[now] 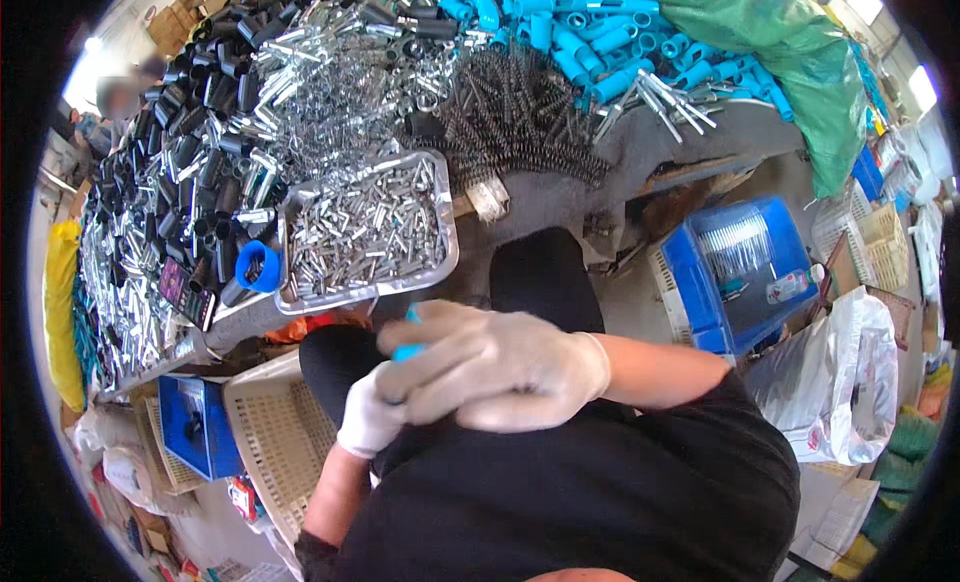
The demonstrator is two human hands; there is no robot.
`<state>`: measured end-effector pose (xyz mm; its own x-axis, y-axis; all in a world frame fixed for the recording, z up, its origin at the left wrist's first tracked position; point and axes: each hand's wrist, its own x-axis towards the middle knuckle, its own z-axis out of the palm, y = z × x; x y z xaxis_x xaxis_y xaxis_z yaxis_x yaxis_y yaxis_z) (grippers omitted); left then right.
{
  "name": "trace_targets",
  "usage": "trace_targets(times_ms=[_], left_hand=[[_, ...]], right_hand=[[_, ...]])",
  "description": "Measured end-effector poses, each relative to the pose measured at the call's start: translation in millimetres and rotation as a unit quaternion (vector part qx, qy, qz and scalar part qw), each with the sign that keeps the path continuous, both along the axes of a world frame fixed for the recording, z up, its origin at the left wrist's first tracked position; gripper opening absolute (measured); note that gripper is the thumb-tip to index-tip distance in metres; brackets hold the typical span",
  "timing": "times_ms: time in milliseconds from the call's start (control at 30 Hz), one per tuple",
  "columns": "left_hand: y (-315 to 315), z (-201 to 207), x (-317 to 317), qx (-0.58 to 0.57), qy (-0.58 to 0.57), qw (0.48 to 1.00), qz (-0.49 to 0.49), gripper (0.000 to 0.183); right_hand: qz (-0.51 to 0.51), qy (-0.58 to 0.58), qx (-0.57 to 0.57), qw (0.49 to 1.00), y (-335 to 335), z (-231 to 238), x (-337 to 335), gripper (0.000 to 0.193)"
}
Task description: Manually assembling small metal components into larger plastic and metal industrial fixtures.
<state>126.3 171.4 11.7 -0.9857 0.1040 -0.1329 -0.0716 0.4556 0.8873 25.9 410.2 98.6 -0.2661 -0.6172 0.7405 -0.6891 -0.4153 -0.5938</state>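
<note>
Both my hands wear whitish gloves and meet in front of my body, close to the tray's near edge. My left hand [370,414] is closed around a turquoise plastic part [406,352], of which only small bits show between the gloves. Across it lies my right hand [510,367], its fingers smeared by motion and covering most of the left; whether it grips anything cannot be made out. Just beyond them, a metal tray [449,244] full of small silvery pins [360,232] rests on the bench.
Heaped on the bench are black sleeves [185,112], dark coil springs [515,107], turquoise plastic parts [600,52] and metal rods [665,107]. A blue ring [258,266] sits beside the tray. Blue bins [712,302] stand right and left; a cream crate [275,432] is by my left leg.
</note>
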Motion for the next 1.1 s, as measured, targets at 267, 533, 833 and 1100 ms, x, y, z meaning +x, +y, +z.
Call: trace_targets(times_ms=[267, 533, 833, 1100], left_hand=[[19.9, 38.5, -10.5, -0.18, 0.072, 0.98, -0.037, 0.028], [42.9, 19.2, -9.7, -0.189, 0.1, 0.96, -0.183, 0.025], [37.6, -6.9, -5.4, -0.16, 0.094, 0.969, -0.161, 0.024], [8.6, 23.8, -4.6, -0.088, 0.089, 0.991, -0.052, 0.028]], right_hand=[[-0.161, -0.289, 0.07, 0.941, 51.6, -29.1, -15.2, 0.04], [-0.205, -0.143, 0.171, 0.953, 35.9, -0.1, -37.5, 0.028], [0.045, -0.019, 0.15, 0.987, 18.7, 23.4, -19.3, 0.031], [-0.161, -0.124, 0.118, 0.972, 51.6, -17.1, -9.3, 0.039]])
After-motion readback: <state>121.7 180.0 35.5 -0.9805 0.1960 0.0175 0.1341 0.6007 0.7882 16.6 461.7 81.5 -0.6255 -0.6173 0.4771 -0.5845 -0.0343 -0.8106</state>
